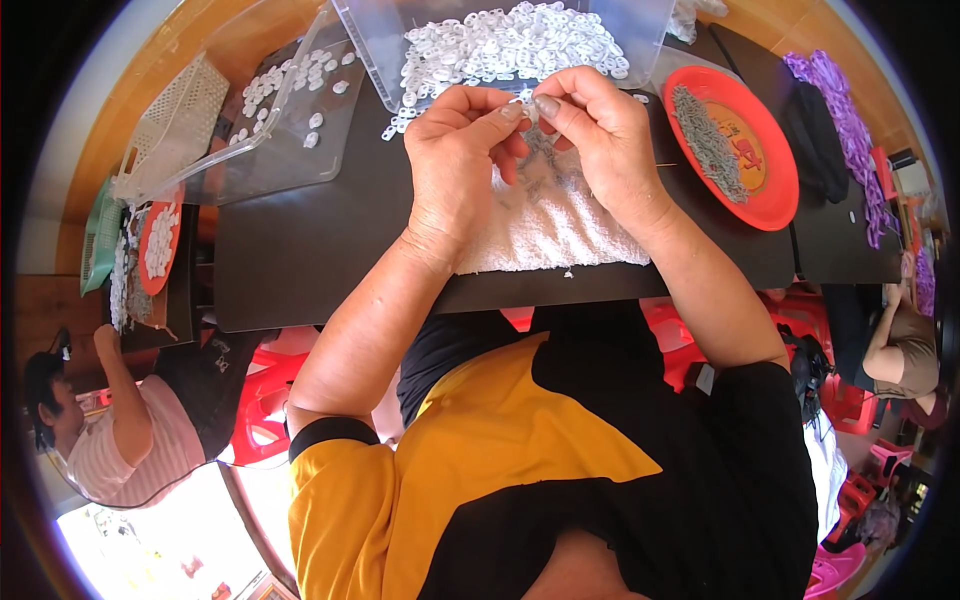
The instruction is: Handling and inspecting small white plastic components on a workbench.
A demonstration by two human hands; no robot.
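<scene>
My left hand (462, 140) and my right hand (604, 132) meet above a white towel (555, 225), thumbs and fingertips pinched together. Between the fingertips is a small white plastic piece (527, 97), mostly covered by them. Just beyond my hands, a clear plastic bin (372, 50) holds a heap of similar white oval pieces (510, 45) with holes. Small grey parts lie scattered on the towel under my hands. To the right of my right hand, a red oval plate (775, 190) carries a pile of thin grey parts (708, 145).
A second clear bin (310, 180) with loose white pieces sits left on the dark table (280, 265). Purple strips (845, 130) and a black item (812, 140) lie far right. One person (130, 430) sits at left, another (900, 340) at right. Red stools (265, 400) stand below.
</scene>
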